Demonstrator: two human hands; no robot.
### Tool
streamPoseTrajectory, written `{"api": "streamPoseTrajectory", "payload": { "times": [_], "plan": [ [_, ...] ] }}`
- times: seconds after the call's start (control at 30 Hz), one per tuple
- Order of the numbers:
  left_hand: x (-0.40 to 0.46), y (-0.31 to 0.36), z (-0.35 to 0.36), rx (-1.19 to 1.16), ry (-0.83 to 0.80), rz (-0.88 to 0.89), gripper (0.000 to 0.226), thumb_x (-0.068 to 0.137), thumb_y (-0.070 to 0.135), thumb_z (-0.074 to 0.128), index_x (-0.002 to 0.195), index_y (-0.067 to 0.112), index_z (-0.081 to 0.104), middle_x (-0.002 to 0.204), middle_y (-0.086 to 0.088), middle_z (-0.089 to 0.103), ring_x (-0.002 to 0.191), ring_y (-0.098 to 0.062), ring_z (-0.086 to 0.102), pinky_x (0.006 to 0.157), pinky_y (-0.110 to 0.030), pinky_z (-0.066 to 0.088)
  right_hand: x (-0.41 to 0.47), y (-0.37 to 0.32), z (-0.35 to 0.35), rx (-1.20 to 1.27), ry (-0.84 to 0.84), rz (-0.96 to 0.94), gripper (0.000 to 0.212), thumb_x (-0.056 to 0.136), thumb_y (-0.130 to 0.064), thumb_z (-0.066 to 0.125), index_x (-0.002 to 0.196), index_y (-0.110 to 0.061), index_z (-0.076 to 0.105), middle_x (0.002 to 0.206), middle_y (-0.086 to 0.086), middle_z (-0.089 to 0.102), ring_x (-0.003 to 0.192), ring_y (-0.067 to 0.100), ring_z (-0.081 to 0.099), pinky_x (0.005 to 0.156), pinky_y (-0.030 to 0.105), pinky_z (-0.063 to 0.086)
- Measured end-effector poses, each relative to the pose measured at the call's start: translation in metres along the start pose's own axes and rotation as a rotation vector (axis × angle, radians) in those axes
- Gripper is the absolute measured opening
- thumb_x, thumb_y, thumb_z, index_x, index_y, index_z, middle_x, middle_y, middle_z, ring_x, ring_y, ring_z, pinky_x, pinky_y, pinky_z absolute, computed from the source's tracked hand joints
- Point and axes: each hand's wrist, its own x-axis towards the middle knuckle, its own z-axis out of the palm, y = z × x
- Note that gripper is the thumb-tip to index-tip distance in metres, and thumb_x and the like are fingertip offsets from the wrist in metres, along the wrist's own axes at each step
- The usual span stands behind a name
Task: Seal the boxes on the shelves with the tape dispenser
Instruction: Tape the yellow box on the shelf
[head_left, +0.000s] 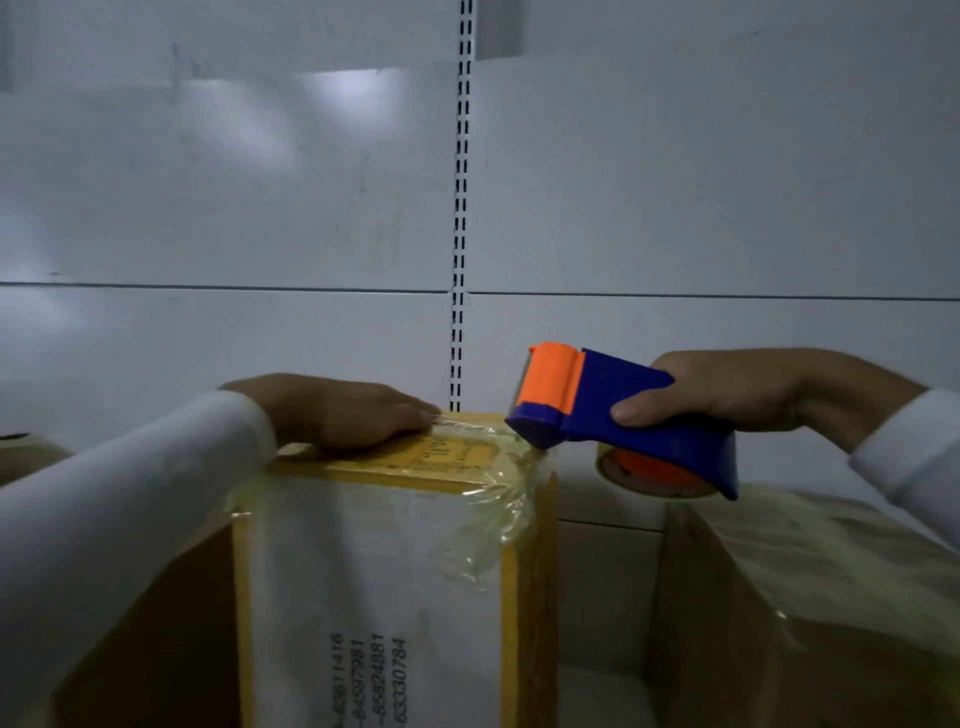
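White sleeve (104, 499) of the left arm fills the near left, and beyond it the left hand (343, 410) is laid flat on top of the yellow box (384, 571), fingers straight and together, pressing down a strip of clear tape (493, 499) that wrinkles over the box's front right corner. Just right of that corner the blue and orange tape dispenser (623, 415) is gripped by the right hand (727, 389), fingers and thumb curled round its body, its front end touching the tape at the top edge. A brown box (805, 597) is seen at the right, before the white shelf back panel (260, 208).

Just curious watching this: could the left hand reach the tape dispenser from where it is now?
Probably yes. The left hand lies flat on the yellow box, and only open air separates it from the tape dispenser, which the right hand grips.
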Motion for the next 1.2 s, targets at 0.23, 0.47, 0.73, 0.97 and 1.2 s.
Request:
{"api": "streamPoseTrajectory", "payload": {
  "times": [0.23,0.47,0.73,0.97,1.2],
  "plan": [
    [0.010,0.035,0.022,-0.045,-0.054,0.059,0.053,0.100,0.054,0.019,0.148,0.035,0.029,0.151,0.012,0.034,0.136,-0.008,0.032,0.117,-0.033,0.017,-0.015,0.010,0.007,0.047,-0.032,0.037,0.053,0.066,-0.062,0.072,0.092,-0.016,0.069,0.085,0.004,0.075,0.070,0.014,0.070,0.063,0.022,0.053],
    [0.009,0.039,0.021,-0.031,-0.081,0.054,0.057,0.095,0.063,0.015,0.147,0.043,0.024,0.154,0.013,0.029,0.140,-0.011,0.027,0.118,-0.036,0.014,-0.033,0.004,0.001,0.051,-0.068,0.139,0.041,0.074,-0.060,0.067,0.086,-0.021,0.073,0.082,0.003,0.075,0.067,0.013,0.070,0.060,0.019,0.053],
    [0.017,0.035,0.022,-0.007,-0.061,0.069,0.070,0.084,0.073,0.014,0.146,0.042,0.028,0.155,0.014,0.026,0.141,-0.010,0.025,0.118,-0.035,0.012,-0.090,0.020,-0.013,-0.077,-0.098,0.341,0.073,0.056,-0.078,0.077,0.098,-0.017,0.077,0.101,0.015,0.075,0.088,0.029,0.072,0.076,0.031,0.056],
    [0.000,0.042,0.021,-0.097,0.076,0.347,0.057,0.081,0.068,0.042,0.134,0.046,0.047,0.137,0.031,0.043,0.125,0.011,0.040,0.108,-0.017,0.027,-0.100,0.015,0.016,-0.054,-0.001,0.348,0.064,0.066,-0.068,0.068,0.090,-0.009,0.071,0.085,0.011,0.073,0.068,0.018,0.066,0.063,0.023,0.049],
    [0.002,0.084,0.024,-0.086,0.077,0.332,0.035,0.098,0.036,0.042,0.131,0.038,0.053,0.134,0.019,0.053,0.117,-0.002,0.050,0.105,-0.024,0.035,-0.097,-0.003,0.022,-0.119,-0.006,0.450,0.056,0.075,-0.066,0.070,0.091,-0.012,0.069,0.082,0.002,0.074,0.067,0.010,0.067,0.064,0.020,0.048]
  ]
}}
